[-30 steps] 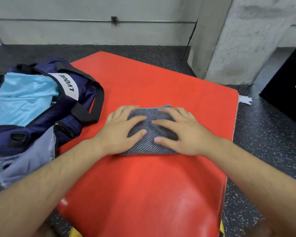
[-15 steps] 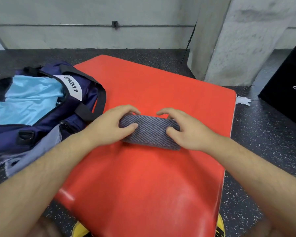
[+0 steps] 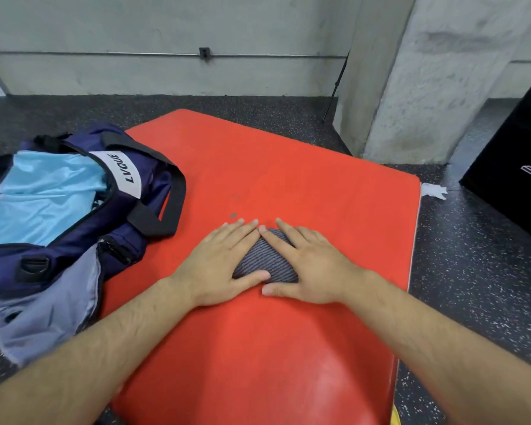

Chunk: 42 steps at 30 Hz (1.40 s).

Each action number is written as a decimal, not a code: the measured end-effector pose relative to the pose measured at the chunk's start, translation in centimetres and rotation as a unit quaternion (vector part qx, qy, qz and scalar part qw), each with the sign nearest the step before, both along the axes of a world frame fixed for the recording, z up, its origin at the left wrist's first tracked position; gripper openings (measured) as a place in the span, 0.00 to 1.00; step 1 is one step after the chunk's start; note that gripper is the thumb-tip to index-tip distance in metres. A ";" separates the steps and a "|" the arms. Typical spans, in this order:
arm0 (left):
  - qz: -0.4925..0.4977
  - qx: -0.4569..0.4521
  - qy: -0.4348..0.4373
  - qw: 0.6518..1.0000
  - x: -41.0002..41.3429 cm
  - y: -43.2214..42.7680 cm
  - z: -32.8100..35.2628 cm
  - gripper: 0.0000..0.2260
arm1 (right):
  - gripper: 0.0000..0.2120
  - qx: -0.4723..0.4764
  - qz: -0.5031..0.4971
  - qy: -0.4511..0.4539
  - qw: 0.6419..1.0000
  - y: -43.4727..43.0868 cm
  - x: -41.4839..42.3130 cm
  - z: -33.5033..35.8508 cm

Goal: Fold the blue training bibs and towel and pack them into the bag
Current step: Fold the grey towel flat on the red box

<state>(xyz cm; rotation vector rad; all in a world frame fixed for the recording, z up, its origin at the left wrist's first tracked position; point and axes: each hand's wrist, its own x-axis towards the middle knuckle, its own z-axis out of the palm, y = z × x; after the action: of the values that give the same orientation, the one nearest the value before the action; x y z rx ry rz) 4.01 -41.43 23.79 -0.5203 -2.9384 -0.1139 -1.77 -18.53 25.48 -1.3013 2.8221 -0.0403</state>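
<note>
Head cam looks down on a big red mat (image 3: 288, 179) lying on the dark speckled floor, and that's what everything's being done on. Off to the person's left, the navy bag (image 3: 83, 216) sits half on the mat's edge, mouth open toward the camera, with the light blue bibs (image 3: 40, 194) already showing inside. Dead center on the mat is the grey striped towel (image 3: 265, 260), folded down to a small bundle, its long axis looks like it runs diagonally from near-right to far-left. Both hands are flat, fingers spread, pressing on it rather than gripping: left hand (image 3: 218, 265) covers the left side, right hand (image 3: 310, 265) the right, fingertips nearly touching at the far end. So the bag lies left of the towel, and I'd guess the left hand is the closer one for carrying it over.
</note>
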 end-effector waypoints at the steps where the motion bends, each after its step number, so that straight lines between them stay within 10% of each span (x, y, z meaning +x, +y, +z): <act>1: -0.004 0.010 -0.003 1.000 0.0 -0.1 -0.3 0.39 | 0.48 0.002 0.004 -0.008 1.000 0.0 -0.1 -0.1; 14: 0.205 0.212 0.073 0.953 0.1 2.4 2.3 0.27 | 0.39 -0.227 -0.221 -0.035 0.948 -2.8 0.8 -0.3; 17: 0.139 0.508 -0.069 0.847 -0.2 4.2 4.4 0.23 | 0.40 -0.298 -0.214 -0.019 0.930 -4.1 1.9 0.7; 23: 0.124 0.643 0.072 0.753 -0.4 4.6 7.5 0.19 | 0.35 -0.360 -0.133 -0.045 0.922 -5.6 4.0 3.6; 31: 0.030 0.633 0.051 0.771 1.6 2.8 10.3 0.24 | 0.25 -0.544 -0.122 -0.230 0.798 -7.0 4.2 8.6; 42: 0.129 0.501 0.187 0.835 3.5 -2.1 11.2 0.20 | 0.26 -0.477 -0.065 -0.084 0.873 -13.9 5.4 9.8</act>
<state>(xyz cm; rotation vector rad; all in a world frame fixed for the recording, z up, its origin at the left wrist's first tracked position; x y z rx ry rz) 7.55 -43.48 34.95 0.0349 -2.1028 -1.2501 3.63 -32.44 35.25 -1.0607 2.7445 -1.6240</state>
